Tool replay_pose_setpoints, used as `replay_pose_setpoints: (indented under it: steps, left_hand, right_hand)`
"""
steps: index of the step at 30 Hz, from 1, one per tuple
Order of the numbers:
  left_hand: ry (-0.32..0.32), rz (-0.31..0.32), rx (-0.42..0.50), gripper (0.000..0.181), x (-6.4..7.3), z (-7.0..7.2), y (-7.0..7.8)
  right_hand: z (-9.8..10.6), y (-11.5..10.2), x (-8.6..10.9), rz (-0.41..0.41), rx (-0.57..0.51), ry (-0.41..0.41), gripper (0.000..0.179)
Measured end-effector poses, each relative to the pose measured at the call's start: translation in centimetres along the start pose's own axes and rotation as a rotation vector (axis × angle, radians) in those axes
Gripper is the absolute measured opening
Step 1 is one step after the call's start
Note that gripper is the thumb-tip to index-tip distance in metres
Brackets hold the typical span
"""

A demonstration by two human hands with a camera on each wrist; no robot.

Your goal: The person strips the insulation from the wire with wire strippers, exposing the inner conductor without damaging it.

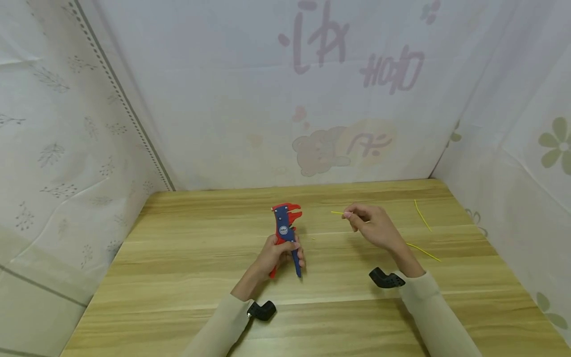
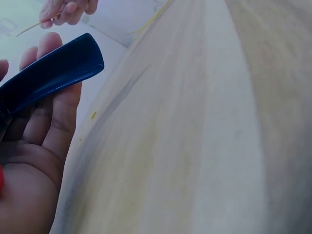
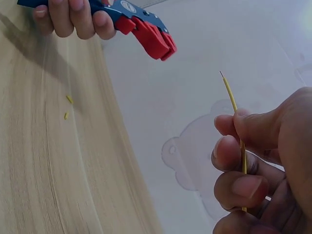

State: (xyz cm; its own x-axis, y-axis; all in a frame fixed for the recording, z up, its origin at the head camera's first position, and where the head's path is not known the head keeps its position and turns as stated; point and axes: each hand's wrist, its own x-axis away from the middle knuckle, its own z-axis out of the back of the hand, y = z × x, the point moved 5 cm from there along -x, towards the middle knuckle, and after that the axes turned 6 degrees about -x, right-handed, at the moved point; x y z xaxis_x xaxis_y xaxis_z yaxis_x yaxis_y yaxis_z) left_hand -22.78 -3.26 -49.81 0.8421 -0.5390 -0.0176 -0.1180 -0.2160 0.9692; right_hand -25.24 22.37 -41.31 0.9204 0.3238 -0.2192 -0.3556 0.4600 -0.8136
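The right hand (image 1: 373, 227) pinches a wire (image 3: 229, 94), its tip (image 3: 221, 74) bare, so that end looks done; the left hand (image 1: 277, 254) grips the stripper (image 1: 282, 216), apart from it. Scraps (image 3: 69, 99) lie on the table (image 1: 192, 238). Farther right, two more wires (image 1: 421, 214) rest, ends too small to judge.

Your blue-and-red pistol-shaped hand tool (image 1: 284, 229) looks hard and smooth, its curved blue handle (image 2: 56, 70) glossy. Your slim yellow wire (image 3: 229, 93) has a smooth plastic-looking coat and a bare metal-looking tip (image 3: 221, 74). Before you lies a smooth, wood-grained tan surface (image 1: 187, 258); beyond its far edge hangs white printed cloth (image 1: 223, 124), matt, faintly creased.
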Motion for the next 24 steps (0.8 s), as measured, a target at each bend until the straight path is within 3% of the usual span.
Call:
replay_pose_setpoints:
  steps: [3, 8, 20, 24]
  left_hand:
    - [0.026, -0.002, -0.030, 0.017, 0.1, 0.3, 0.0]
    - [0.058, 0.019, -0.085, 0.034, 0.1, 0.8, -0.1]
    - [0.055, 0.030, -0.124, 0.028, -0.2, 0.7, -0.5]
    - [0.081, 0.037, -0.146, 0.024, 0.0, 0.8, -0.5]
  right_hand:
    - [0.2, 0.1, 0.0, 0.008, -0.003, 0.000, 0.017]
    - [0.8, 0.7, 0.1, 0.011, 0.007, 0.009, 0.018]
    - [2.2, 2.0, 0.2, -0.014, 0.041, 0.039, 0.021]
    - [2.5, 2.4, 0.2, -0.035, 0.045, 0.043, 0.023]
